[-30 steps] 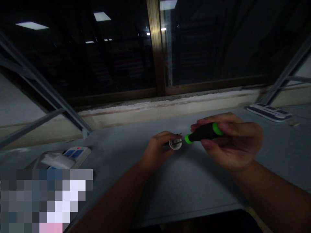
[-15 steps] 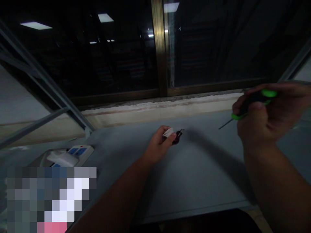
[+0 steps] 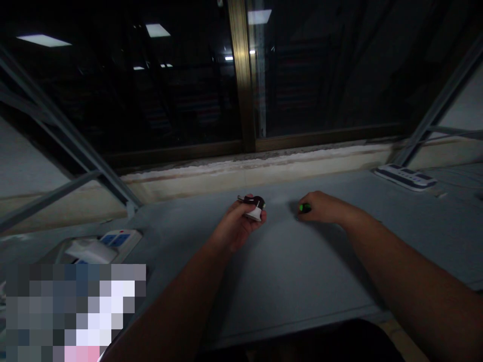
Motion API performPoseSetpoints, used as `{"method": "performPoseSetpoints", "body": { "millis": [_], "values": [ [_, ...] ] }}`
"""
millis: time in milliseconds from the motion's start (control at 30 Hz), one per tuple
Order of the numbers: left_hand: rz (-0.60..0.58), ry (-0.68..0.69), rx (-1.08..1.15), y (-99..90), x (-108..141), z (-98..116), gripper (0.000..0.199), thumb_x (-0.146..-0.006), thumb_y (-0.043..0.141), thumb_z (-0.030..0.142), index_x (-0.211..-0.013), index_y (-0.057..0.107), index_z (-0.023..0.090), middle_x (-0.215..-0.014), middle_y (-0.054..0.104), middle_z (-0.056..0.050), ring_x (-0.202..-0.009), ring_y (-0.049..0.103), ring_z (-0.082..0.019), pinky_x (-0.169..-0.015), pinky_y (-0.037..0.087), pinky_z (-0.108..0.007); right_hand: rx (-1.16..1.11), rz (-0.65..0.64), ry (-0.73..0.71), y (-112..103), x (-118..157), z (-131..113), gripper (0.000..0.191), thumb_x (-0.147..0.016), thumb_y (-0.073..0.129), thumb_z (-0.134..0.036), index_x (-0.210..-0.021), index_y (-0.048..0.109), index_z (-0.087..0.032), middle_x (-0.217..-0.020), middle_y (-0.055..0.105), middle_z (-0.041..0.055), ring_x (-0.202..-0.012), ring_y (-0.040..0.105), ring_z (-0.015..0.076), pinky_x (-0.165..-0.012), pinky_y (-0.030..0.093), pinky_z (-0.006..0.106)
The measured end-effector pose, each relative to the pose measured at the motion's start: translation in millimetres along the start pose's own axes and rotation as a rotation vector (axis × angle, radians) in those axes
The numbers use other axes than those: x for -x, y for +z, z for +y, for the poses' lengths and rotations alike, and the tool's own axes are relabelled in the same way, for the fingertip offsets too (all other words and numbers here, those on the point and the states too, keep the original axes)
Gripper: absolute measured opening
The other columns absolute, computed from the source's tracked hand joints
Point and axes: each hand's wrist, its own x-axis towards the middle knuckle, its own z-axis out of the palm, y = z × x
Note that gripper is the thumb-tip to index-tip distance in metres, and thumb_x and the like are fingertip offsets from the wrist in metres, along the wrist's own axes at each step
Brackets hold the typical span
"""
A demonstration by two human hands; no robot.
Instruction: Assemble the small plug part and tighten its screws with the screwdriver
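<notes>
**Small fitting in the left grip, screwdriver low in the right**

The small plastic fitting (image 3: pixel 255 207), white on one side and dark on the other, sat in the left grip (image 3: pixel 241 226), near the middle of the worktop (image 3: pixel 287 286). Thin metal leads (image 3: pixel 241 199) poked out beyond it. That grip was closed, its fingers curled firmly around the fitting. The right grip (image 3: pixel 319 207) was also closed and lay low by the worktop, a little way off, around a screwdriver (image 3: pixel 304 207). Only a bright green part of its handle showed, and the shaft was hidden. From where I stood, the smooth, rounded plastic looked easy to fumble in such dim light, and a loose hold could send it rolling across the flat, matt grey surface. Pressure from the side could bend those fine leads. A power strip (image 3: pixel 124 237) with blue switches lay to the left, and another power strip (image 3: pixel 405 177) lay further right, near the window ledge (image 3: pixel 249 173).
</notes>
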Motion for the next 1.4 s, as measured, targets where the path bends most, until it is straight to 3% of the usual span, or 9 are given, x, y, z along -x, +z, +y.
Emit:
{"method": "performPoseSetpoints", "body": {
  "millis": [133,333,500,600,733,900,1000,1133,1400],
  "values": [
    [-0.079,0.16,-0.288,-2.9,-1,-6,0.053,-0.067,0.079,0.016,-0.116,0.059,0.022,-0.101,0.058,-0.001,-0.081,0.06,-0.011,-0.084,0.06,-0.038,0.02,0.023,0.002,3,-2,-6,0.019,-0.08,0.066,-0.032,-0.082,0.078,-0.017,-0.076,0.075,0.0078,-0.069,0.067,0.0207,-0.063,0.042,0.029],
    [-0.092,0.339,-0.787,-12.4,-3,-12,0.039,-0.075,0.074,0.023,-0.107,0.053,0.022,-0.093,0.058,0.001,-0.07,0.059,-0.01,-0.063,0.054,-0.024,0.053,-0.006,-0.016,7,-6,-12,0.017,-0.08,0.065,-0.025,-0.089,0.078,-0.017,-0.08,0.076,0.0077,-0.07,0.066,0.0193,-0.064,0.043,0.027],
    [-0.185,0.43,-1.012,-14.9,-1,-9,0.046,-0.076,0.067,0.013,-0.115,0.046,0.022,-0.101,0.061,-0.001,-0.08,0.059,-0.012,-0.071,0.049,-0.025,0.081,-0.019,-0.06,10,-6,-13,0.016,-0.082,0.061,-0.023,-0.083,0.076,-0.017,-0.079,0.074,0.0097,-0.068,0.063,0.0195,-0.065,0.041,0.03],
    [-0.284,0.405,-1.068,-15.6,-1,-11,0.059,-0.075,0.06,0.006,-0.13,0.045,0.021,-0.101,0.06,-0.003,-0.086,0.06,-0.015,-0.075,0.049,-0.027,0.079,-0.061,-0.108,11,-5,-12,0.016,-0.084,0.06,-0.026,-0.082,0.074,-0.018,-0.075,0.071,0.0071,-0.064,0.059,0.0169,-0.062,0.039,0.028],
    [-0.352,0.382,-1.089,-16.9,-2,-15,0.05,-0.084,0.053,0.008,-0.132,0.052,0.021,-0.11,0.063,-0.007,-0.098,0.062,-0.019,-0.087,0.051,-0.035,0.011,-0.086,-0.237,8,-2,-13,0.015,-0.084,0.057,-0.023,-0.082,0.071,-0.018,-0.07,0.066,0.0021,-0.06,0.054,0.0137,-0.06,0.037,0.026],
    [-0.41,0.5,-1.193,-15.6,-1,-15,0.04,-0.085,0.073,0.028,-0.122,0.061,0.021,-0.119,0.063,-0.009,-0.11,0.062,-0.024,-0.099,0.049,-0.042,-0.13,0.119,-0.285,-3,4,-16,0.013,-0.083,0.058,-0.021,-0.087,0.07,-0.017,-0.073,0.066,0.0008,-0.065,0.056,0.0134,-0.064,0.04,0.026],
    [-0.43,0.487,-1.235,-15.0,-1,-17,0.037,-0.076,0.082,0.033,-0.106,0.065,0.019,-0.109,0.064,-0.008,-0.101,0.063,-0.023,-0.091,0.051,-0.04,-0.264,0.197,-0.287,-6,7,-18,0.013,-0.083,0.062,-0.024,-0.091,0.071,-0.018,-0.078,0.069,0.001,-0.068,0.058,0.0137,-0.066,0.043,0.026],
    [-0.419,0.378,-1.223,-15.8,-1,-24,0.035,-0.074,0.083,0.031,-0.1,0.064,0.018,-0.097,0.065,-0.005,-0.087,0.063,-0.02,-0.077,0.05,-0.033,-0.359,0.157,-0.342,-6,11,-27,0.013,-0.081,0.065,-0.021,-0.091,0.073,-0.019,-0.08,0.071,0.0008,-0.071,0.061,0.0138,-0.067,0.045,0.026],
    [-0.385,0.272,-1.138,-17.7,-2,-27,0.038,-0.072,0.084,0.03,-0.097,0.059,0.018,-0.083,0.066,0.0,-0.071,0.059,-0.014,-0.065,0.042,-0.026,-0.25,0.129,-0.469,-2,18,-55,0.016,-0.082,0.065,-0.015,-0.093,0.076,-0.02,-0.085,0.075,0.0017,-0.076,0.066,0.0146,-0.073,0.044,0.025]
  ]
}}
